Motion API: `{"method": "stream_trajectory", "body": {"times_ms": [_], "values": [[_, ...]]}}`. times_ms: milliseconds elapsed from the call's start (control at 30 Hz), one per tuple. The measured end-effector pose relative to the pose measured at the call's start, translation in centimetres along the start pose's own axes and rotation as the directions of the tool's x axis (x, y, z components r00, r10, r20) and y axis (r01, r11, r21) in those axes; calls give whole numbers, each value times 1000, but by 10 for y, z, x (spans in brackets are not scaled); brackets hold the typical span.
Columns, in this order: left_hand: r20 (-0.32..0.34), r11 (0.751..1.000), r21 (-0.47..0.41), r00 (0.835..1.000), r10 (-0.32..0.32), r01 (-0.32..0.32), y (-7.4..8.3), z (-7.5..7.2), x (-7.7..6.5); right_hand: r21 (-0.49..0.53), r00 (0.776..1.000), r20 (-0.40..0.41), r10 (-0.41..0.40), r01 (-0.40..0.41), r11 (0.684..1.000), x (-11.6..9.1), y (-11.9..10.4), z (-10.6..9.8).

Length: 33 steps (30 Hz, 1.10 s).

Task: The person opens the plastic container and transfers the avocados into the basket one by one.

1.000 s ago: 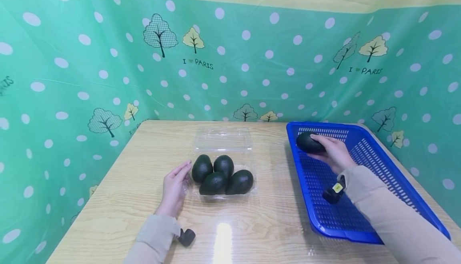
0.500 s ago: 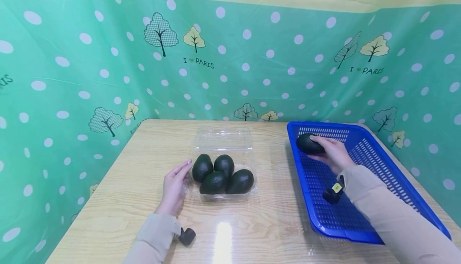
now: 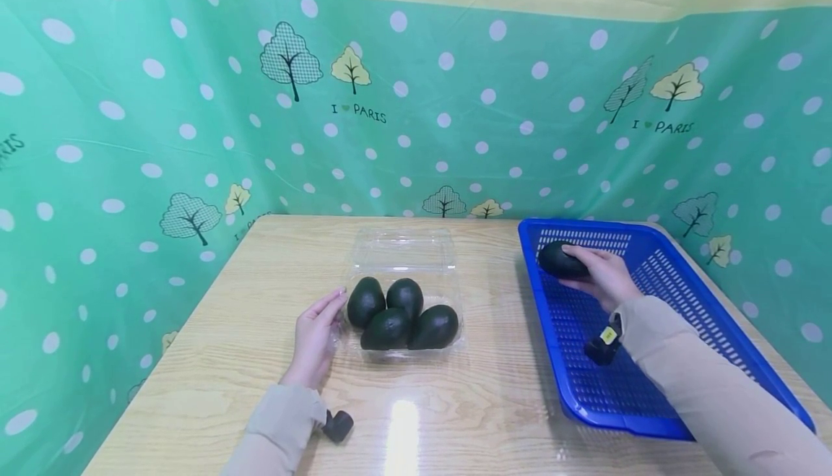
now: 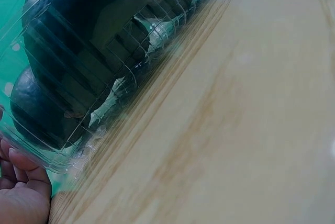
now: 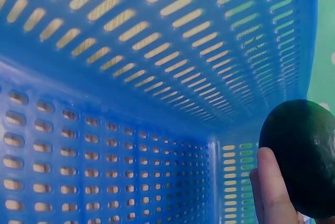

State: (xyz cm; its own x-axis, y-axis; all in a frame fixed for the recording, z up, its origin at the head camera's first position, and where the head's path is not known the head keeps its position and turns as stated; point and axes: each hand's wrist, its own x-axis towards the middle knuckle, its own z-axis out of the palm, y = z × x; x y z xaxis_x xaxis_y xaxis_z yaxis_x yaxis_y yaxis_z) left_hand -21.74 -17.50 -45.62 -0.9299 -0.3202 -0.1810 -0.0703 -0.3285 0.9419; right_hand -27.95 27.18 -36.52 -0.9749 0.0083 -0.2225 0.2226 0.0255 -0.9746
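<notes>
Inside the back left part of the blue basket, my right hand grips a dark green avocado. The right wrist view shows fingers lying against the avocado's side, above the slotted basket floor. My left hand rests at the left side of a clear plastic clamshell box, its fingertips touching the wall. In the left wrist view those fingers meet the box's lower corner. Several avocados sit in the box, whose lid lies folded back.
The basket stands at the right of the wooden table, to the right of the box. A green polka-dot curtain hangs behind and beside the table. Small black cameras are worn on both wrists.
My right hand and the avocado have shifted very slightly to the right and down within the basket. The left hand and the box stay in place.
</notes>
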Motion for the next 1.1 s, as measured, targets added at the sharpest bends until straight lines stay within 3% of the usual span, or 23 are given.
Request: {"method": "stream_trajectory", "body": {"times_ms": [1100], "values": [[9, 1000, 17, 1000, -3, 3, -2, -1, 1, -122, 999, -9, 33, -34, 992, 11, 10, -7]]}}
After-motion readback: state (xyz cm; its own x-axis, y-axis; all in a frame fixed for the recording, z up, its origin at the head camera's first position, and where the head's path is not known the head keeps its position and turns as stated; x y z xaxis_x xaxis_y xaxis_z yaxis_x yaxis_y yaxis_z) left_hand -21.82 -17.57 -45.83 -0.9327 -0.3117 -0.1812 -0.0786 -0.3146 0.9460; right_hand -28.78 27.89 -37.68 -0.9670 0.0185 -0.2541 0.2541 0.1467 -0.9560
